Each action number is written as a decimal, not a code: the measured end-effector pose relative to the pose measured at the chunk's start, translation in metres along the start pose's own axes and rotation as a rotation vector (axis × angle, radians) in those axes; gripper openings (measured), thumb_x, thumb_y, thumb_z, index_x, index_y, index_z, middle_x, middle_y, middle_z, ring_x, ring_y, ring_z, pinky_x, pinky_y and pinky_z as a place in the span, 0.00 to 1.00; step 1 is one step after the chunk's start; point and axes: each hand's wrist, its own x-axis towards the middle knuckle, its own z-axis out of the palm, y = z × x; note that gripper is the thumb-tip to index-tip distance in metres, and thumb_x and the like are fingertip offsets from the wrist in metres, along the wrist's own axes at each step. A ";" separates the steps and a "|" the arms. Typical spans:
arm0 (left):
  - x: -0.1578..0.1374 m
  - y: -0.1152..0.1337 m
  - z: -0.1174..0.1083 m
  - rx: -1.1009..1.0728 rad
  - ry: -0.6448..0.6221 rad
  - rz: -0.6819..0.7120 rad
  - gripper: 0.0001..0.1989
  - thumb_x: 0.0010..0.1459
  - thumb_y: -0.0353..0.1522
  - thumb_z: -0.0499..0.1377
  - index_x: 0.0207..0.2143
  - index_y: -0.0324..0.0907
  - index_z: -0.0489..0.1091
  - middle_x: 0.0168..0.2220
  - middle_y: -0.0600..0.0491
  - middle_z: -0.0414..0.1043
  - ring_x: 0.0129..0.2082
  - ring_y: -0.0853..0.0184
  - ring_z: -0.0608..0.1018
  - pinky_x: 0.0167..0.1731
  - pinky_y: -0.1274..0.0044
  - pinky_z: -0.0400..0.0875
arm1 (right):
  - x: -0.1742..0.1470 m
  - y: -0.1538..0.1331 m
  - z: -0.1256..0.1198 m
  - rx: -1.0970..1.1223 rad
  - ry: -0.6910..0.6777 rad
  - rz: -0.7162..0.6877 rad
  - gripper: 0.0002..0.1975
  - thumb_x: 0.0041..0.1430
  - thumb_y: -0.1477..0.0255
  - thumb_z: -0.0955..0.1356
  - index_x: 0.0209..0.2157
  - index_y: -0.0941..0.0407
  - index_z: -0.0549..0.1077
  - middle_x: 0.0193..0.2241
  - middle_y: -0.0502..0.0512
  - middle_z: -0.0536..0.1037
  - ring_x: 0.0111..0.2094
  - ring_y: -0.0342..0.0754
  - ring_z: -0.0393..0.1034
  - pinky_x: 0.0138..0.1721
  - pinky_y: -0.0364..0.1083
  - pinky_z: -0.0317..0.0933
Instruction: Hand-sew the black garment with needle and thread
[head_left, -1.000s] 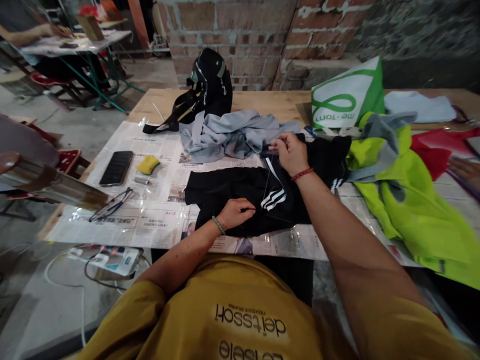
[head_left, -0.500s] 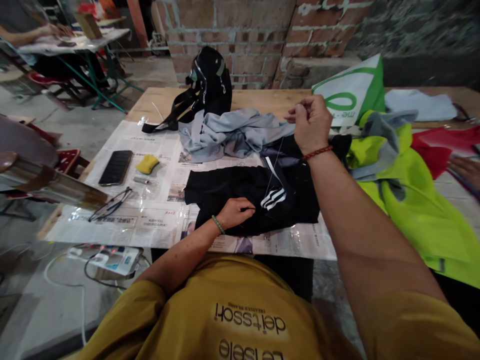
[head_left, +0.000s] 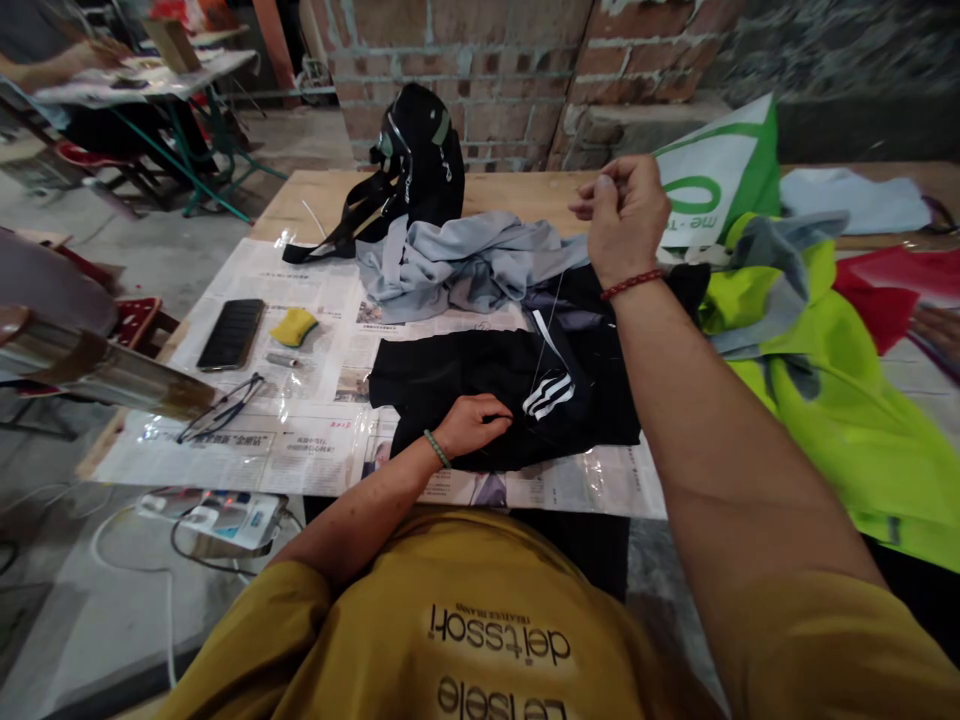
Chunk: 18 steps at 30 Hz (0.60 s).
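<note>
My left hand (head_left: 474,424) rests on a black garment (head_left: 450,370) spread on the table, its thumb and finger pinching a bit of the cloth. White stripes (head_left: 551,395) mark a part of the garment just right of those fingers. From there a thin pale thread (head_left: 550,320) runs taut upward toward my right hand (head_left: 626,215). That hand is raised above the far side of the garment, fingers pinched together. Whether a needle sits in the pinch is too small to make out. A crumpled grey cloth (head_left: 465,262) lies behind the black garment.
On the newspaper (head_left: 247,440) at left lie a phone (head_left: 231,334), a yellow sponge (head_left: 293,326) and glasses (head_left: 225,405), near a tall bottle (head_left: 97,365). A black bag (head_left: 424,160) stands behind. Neon clothing (head_left: 847,400) and a green-white bag (head_left: 720,180) are on the right.
My right hand has risen slightly, drawing the thread up a little. My left hand stays on the black garment.
</note>
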 end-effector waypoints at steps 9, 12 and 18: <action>0.000 -0.001 0.001 0.002 -0.011 0.024 0.06 0.51 0.26 0.57 0.28 0.38 0.75 0.26 0.52 0.73 0.27 0.73 0.74 0.30 0.83 0.68 | 0.024 0.001 0.004 0.012 0.129 -0.161 0.04 0.59 0.79 0.60 0.32 0.57 0.61 0.25 0.49 0.70 0.22 0.36 0.69 0.25 0.38 0.65; 0.000 -0.001 0.001 0.002 -0.011 0.028 0.06 0.50 0.25 0.57 0.28 0.37 0.75 0.26 0.52 0.73 0.27 0.73 0.74 0.30 0.82 0.68 | 0.029 -0.001 0.006 0.008 0.133 -0.187 0.04 0.59 0.79 0.60 0.32 0.57 0.60 0.25 0.48 0.69 0.21 0.35 0.69 0.25 0.38 0.65; -0.001 -0.001 0.000 0.009 -0.021 0.020 0.06 0.50 0.25 0.57 0.29 0.38 0.75 0.27 0.52 0.73 0.27 0.73 0.74 0.30 0.82 0.68 | 0.037 -0.005 0.008 0.000 0.156 -0.160 0.07 0.59 0.81 0.59 0.30 0.55 0.57 0.23 0.46 0.67 0.20 0.34 0.67 0.21 0.36 0.62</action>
